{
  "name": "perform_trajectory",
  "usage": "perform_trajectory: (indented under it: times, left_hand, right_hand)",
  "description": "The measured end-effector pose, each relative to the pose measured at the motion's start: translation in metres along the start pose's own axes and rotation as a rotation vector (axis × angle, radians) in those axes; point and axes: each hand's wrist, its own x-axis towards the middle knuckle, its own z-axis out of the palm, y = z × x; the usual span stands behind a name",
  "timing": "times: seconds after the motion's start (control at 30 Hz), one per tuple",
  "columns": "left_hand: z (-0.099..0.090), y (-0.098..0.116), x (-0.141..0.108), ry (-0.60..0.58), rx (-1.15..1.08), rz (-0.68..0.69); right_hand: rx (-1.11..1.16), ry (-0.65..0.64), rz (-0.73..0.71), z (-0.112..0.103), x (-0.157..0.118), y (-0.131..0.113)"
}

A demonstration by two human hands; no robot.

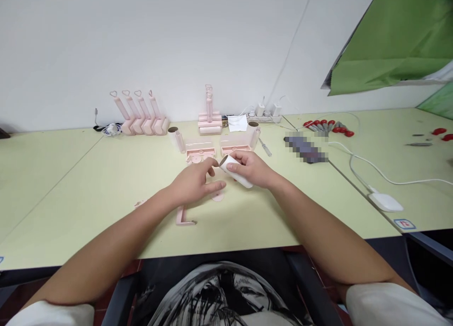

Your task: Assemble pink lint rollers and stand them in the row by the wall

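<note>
A white lint roller refill (238,174) with a brown cardboard core sits tilted in my right hand (253,167), its hollow end facing up and to the left. My left hand (198,181) is beside that end, fingers apart and thumb stretched out, holding nothing. Below my left hand lie a thin pink disc (217,196) and a pink angled bracket piece (181,216). Just beyond my hands rest two pink roller housings, a left one (200,152) and a right one (231,150). My left hand partly hides small pink parts on the table.
Assembled pink lint rollers (144,125) stand at the back left, with more (210,123) at the back middle. Two upright refills, left (174,138) and right (253,127), flank the housings. A screwdriver (265,147), red-handled tools (325,125), a cable and a white charger (385,202) lie rightward.
</note>
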Motion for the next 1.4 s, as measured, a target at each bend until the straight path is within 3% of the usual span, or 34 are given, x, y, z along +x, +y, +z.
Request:
perform_trajectory:
  times: [0.13,0.23,0.37,0.5,0.77,1.1,1.4]
  left_hand:
    - [0.003,-0.002,-0.008,0.139,-0.254,0.065]
    - [0.008,-0.002,-0.010,0.227,-0.343,0.075]
    - [0.005,-0.013,-0.010,0.365,-0.504,-0.007]
    - [-0.004,-0.029,-0.006,0.491,-0.625,-0.066]
    - [-0.009,-0.034,-0.002,0.519,-0.644,-0.045]
    - [-0.005,-0.039,-0.002,0.518,-0.643,-0.050]
    - [-0.001,-0.031,-0.004,0.521,-0.653,-0.076]
  right_hand:
    - [0.017,-0.121,-0.008,0.007,-0.004,-0.002]
    - [0.186,-0.160,0.100,0.012,-0.007,-0.004]
    - [0.474,-0.139,0.230,0.012,-0.007,-0.008]
    - [0.614,-0.103,0.247,0.008,-0.005,-0.009]
    - [0.596,-0.022,0.243,0.011,-0.005,-0.006]
    - [0.600,-0.015,0.205,0.009,-0.003,-0.003]
    - [0.609,0.073,0.128,0.011,-0.001,0.001]
